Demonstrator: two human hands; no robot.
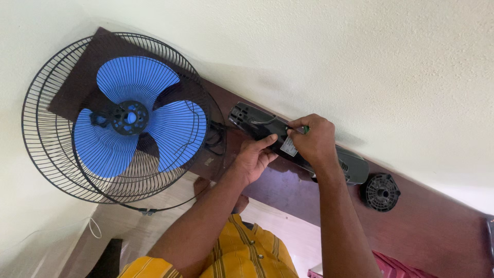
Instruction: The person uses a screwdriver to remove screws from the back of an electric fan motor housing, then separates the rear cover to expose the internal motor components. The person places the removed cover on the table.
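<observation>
A long black and grey fan housing (251, 120) lies on a dark brown table (427, 226) against a cream wall. My left hand (254, 156) rests on its near side and steadies it. My right hand (313, 140) presses down on the middle of the housing, closed around a small green-handled tool (305, 129); only the tool's green end shows. To the left, a blue three-blade fan rotor (135, 119) sits inside two black wire grilles (51, 144) that lean at the table's end.
A round black plastic part (381, 192) lies on the table right of the housing. A pink and red object (391, 265) is at the bottom right. My yellow striped shirt (242, 257) fills the bottom centre. A dark object (105, 260) sits on the floor.
</observation>
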